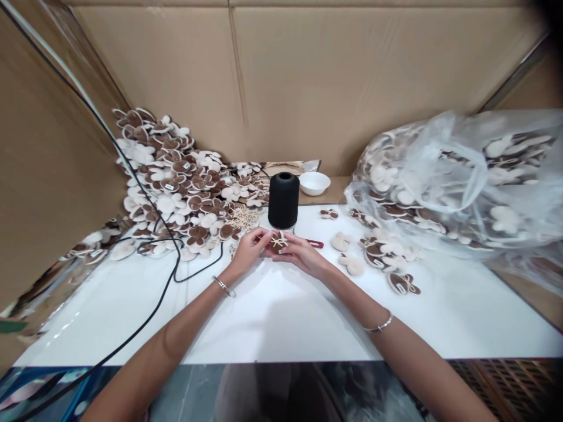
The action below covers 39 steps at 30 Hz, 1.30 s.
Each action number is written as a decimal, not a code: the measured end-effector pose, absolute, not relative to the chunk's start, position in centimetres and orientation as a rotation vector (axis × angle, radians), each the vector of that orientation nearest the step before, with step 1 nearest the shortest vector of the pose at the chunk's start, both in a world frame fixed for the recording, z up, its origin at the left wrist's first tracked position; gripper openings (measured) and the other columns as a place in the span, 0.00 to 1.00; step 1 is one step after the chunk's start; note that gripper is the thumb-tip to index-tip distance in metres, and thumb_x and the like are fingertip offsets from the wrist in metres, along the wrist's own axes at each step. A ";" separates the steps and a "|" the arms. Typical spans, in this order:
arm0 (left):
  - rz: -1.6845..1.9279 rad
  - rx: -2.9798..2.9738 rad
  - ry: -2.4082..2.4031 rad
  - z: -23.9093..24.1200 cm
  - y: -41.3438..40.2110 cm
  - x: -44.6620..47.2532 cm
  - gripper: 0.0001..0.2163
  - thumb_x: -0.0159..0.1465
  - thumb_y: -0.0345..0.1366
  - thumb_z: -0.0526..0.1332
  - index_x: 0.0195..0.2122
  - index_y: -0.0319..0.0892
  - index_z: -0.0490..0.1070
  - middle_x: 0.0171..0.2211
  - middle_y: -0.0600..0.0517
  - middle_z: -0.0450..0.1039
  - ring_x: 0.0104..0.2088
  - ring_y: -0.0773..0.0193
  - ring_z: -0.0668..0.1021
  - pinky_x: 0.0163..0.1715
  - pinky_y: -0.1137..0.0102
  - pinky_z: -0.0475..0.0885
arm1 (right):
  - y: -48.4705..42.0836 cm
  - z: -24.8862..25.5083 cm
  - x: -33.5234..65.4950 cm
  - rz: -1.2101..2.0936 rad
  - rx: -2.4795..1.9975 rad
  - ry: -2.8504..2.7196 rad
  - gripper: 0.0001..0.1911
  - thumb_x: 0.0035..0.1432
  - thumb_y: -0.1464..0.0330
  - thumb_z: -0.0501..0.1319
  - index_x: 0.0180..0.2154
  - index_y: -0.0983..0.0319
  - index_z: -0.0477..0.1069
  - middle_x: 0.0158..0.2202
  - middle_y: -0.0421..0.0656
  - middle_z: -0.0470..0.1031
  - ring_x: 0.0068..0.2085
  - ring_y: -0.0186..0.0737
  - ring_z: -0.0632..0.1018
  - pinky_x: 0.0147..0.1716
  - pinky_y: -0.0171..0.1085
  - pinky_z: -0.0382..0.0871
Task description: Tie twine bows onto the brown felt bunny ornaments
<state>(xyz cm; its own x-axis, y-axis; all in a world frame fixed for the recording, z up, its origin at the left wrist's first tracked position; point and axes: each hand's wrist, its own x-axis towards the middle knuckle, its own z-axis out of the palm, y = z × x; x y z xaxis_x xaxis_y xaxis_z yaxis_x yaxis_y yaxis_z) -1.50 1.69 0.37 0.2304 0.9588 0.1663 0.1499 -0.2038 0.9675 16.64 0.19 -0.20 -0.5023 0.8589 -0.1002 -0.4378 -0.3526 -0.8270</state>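
Both my hands meet over the middle of the white table (281, 310). My left hand (248, 248) and my right hand (299, 253) pinch a small brown and cream plush piece (277, 241) with a cream string bow on it. The fingers of both hands are closed on this piece. A black thread spool (283, 200) stands upright just beyond my hands. A small red item (315, 242) lies on the table beside my right hand. Each wrist carries a thin silver bangle.
A big heap of brown and cream plush pieces (176, 181) fills the back left. A clear plastic bag (461, 176) of the same pieces lies at the right, with loose pieces (378, 252) beside it. A white bowl (314, 183) sits behind the spool. A black cable (153, 246) crosses the left. Cardboard walls surround the table.
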 end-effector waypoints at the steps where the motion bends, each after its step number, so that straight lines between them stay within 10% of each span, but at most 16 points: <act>1: 1.094 1.554 1.074 0.4 1.7 -1.5 0.14 0.62 0.48 0.61 0.32 0.40 0.74 0.27 0.52 0.72 0.29 0.63 0.73 0.32 0.70 0.66 | 0.1 -0.2 16.6 1.949 -0.686 -0.972 0.24 0.52 0.76 0.64 0.52 0.60 0.71 0.46 0.44 0.78 0.44 0.41 0.81 0.51 0.42 0.73; 27: 1.021 1.567 1.060 -0.5 2.1 -1.7 0.16 0.64 0.49 0.58 0.34 0.41 0.72 0.28 0.53 0.71 0.29 0.65 0.72 0.31 0.71 0.66 | 0.5 -1.2 16.3 1.832 -0.867 -1.011 0.07 0.59 0.67 0.62 0.37 0.65 0.71 0.32 0.50 0.81 0.31 0.41 0.83 0.34 0.38 0.78; 39: 1.115 1.472 1.085 -0.3 2.3 -1.5 0.17 0.60 0.51 0.62 0.32 0.40 0.72 0.24 0.54 0.70 0.25 0.66 0.70 0.26 0.72 0.65 | 0.3 -0.7 16.6 1.839 -0.779 -1.014 0.17 0.55 0.65 0.67 0.45 0.65 0.72 0.38 0.50 0.81 0.36 0.39 0.82 0.37 0.35 0.78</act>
<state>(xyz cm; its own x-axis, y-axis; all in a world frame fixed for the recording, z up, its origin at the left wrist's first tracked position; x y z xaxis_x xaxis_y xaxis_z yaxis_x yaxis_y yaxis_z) -1.48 2.34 -0.28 0.1870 0.9743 0.1254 0.0982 -0.1455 0.9845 16.56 0.32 -0.70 -0.4242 0.8992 -0.1074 -0.3891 -0.2881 -0.8750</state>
